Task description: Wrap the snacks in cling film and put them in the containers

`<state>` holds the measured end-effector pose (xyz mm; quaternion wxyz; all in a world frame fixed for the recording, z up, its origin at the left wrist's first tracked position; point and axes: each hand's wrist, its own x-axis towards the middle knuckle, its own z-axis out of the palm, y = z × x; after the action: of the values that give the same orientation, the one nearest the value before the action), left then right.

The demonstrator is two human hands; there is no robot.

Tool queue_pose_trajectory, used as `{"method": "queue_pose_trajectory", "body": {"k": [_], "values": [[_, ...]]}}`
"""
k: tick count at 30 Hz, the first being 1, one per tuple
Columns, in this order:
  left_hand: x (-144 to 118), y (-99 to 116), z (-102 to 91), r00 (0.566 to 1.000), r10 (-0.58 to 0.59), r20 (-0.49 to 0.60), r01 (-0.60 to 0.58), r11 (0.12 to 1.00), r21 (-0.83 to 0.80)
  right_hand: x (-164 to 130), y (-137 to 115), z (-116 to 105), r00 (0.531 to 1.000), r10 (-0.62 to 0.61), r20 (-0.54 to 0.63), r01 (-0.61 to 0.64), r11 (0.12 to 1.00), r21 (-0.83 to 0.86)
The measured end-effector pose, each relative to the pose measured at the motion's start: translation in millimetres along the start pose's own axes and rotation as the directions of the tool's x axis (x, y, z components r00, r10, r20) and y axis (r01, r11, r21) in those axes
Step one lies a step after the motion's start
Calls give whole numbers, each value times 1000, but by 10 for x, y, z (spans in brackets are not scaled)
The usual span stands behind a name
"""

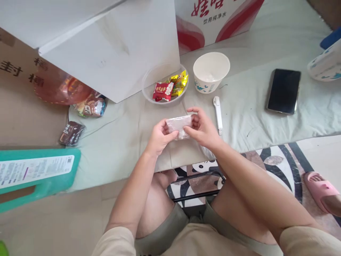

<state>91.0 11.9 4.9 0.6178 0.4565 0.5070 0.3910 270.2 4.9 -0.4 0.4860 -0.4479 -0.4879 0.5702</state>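
A small clear plastic packet [179, 124] is held between both hands over the near part of the cloth. My left hand [160, 138] grips its left end, thumb on top. On the right end, my right hand [202, 128] pinches it with the thumb, the index finger raised. What is inside the packet is hard to make out. Just right of that hand lies a slim white handheld tool [217, 115], perhaps a bag sealer. Beyond the hands stand a clear round bowl [146, 93] with red and yellow wrapped candies [163, 91] and a white paper bowl [211, 69].
White boxes [138, 46] and a red-and-white carton [213, 21] stand at the back. A black phone [284, 91] and paper cups [326, 62] are on the right. Snack packets [71, 133] and a teal plastic stool [53, 181] are at left.
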Motion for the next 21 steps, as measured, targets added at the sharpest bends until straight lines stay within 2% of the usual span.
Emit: {"method": "queue_pose_trajectory", "body": {"k": [3,5,8,10,11,13,15,16,17,19,21], "values": [[-53,193,52,982,167,-84,-153,976,153,58,-129,-91,986,-68,-151,71,997,15],[-39,495,149,926,363,-102,-318,898,305,103,-227,-200,952,-98,-290,113,993,36],[217,1094,441,811,585,-21,-482,687,543,199,-293,-439,879,-109,-464,164,983,79],[582,1428,708,745,655,125,-558,511,654,269,-270,-622,849,-92,-521,173,979,110],[805,1536,847,753,623,213,-562,440,700,298,-248,-709,840,-82,-536,175,977,124],[1262,1606,1103,830,460,316,-508,388,769,332,-212,-852,822,-72,-565,179,974,137],[1629,1509,1294,891,308,335,-443,416,794,328,-216,-933,785,-65,-616,184,974,131],[1747,1419,1356,913,252,321,-405,472,783,317,-235,-950,762,-63,-644,186,975,124],[1812,1317,1394,921,245,304,-390,555,735,303,-262,-954,742,-65,-667,188,975,114],[1797,1118,1403,909,320,269,-418,707,571,279,-322,-937,723,-79,-686,194,977,92],[1643,977,1347,889,413,201,-459,785,417,271,-367,-912,713,-104,-693,220,972,80]]}}
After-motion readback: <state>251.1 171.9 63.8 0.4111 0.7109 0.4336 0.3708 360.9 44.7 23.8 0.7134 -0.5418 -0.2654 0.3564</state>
